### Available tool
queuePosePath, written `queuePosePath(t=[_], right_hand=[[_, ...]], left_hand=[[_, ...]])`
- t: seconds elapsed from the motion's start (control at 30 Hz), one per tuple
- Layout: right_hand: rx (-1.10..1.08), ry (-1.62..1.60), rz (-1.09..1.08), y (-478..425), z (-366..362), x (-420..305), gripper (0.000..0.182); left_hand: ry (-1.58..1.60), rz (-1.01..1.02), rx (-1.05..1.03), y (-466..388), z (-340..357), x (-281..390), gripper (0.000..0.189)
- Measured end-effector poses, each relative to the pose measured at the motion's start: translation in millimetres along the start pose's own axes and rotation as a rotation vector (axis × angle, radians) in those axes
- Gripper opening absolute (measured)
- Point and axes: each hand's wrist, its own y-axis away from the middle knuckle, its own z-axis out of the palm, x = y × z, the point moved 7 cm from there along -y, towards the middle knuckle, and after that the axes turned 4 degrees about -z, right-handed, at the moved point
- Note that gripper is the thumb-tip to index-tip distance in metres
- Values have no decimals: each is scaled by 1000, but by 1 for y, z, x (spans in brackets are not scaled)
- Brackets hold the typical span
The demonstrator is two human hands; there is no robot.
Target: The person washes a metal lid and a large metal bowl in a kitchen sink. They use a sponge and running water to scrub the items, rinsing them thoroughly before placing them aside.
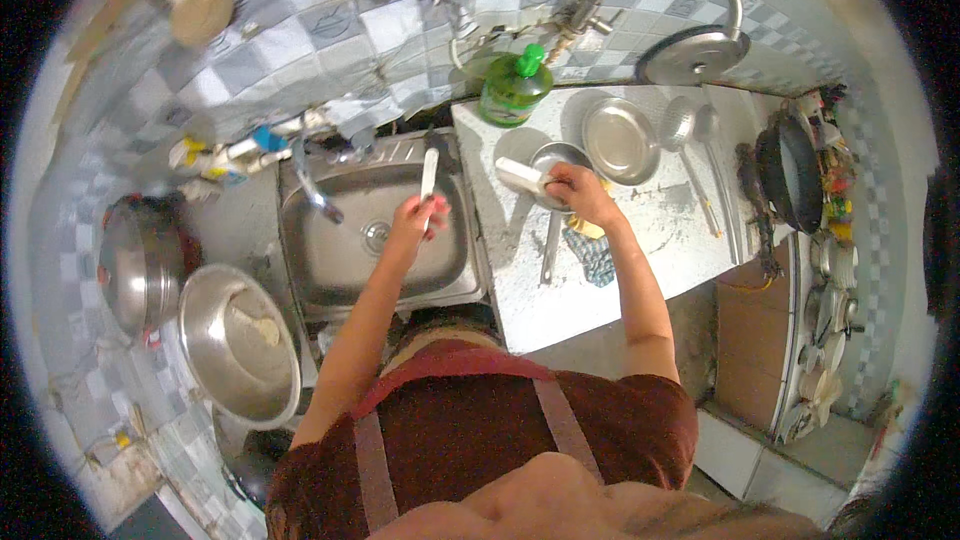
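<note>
Over the right side of the steel sink (337, 259), my left hand (420, 223) grips a white-handled utensil (429, 174). A dark, narrow part at its upper end may be a knife blade; blur leaves this unsettled. My right hand (583, 193) is above the counter, its fingers closed on a pale, flat-handled utensil (516, 171) whose other end I cannot make out. Below that hand lies a round metal pan or ladle (559, 156) with a long handle (551, 251). A checked cloth (592, 255) and a yellow sponge or cloth (583, 226) lie beside it.
A green liquid bottle (515, 94), metal dish (620, 141), skimmer (679, 124) and long-handled ladle (707, 124) stand or lie on the counter. A sink tap (319, 195) juts over the basin. Left are a large metal bowl (214, 360) and pot (139, 270); right, a dark pan (791, 172).
</note>
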Motion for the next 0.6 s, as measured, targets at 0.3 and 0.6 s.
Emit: queuePosePath(t=[0.3, 0.6], right_hand=[[-409, 432, -632, -21, 133, -119, 11], [-390, 466, -936, -31, 204, -185, 9]], left_hand=[[106, -333, -386, 76, 9, 27, 28], [543, -274, -435, 108, -36, -25, 37]])
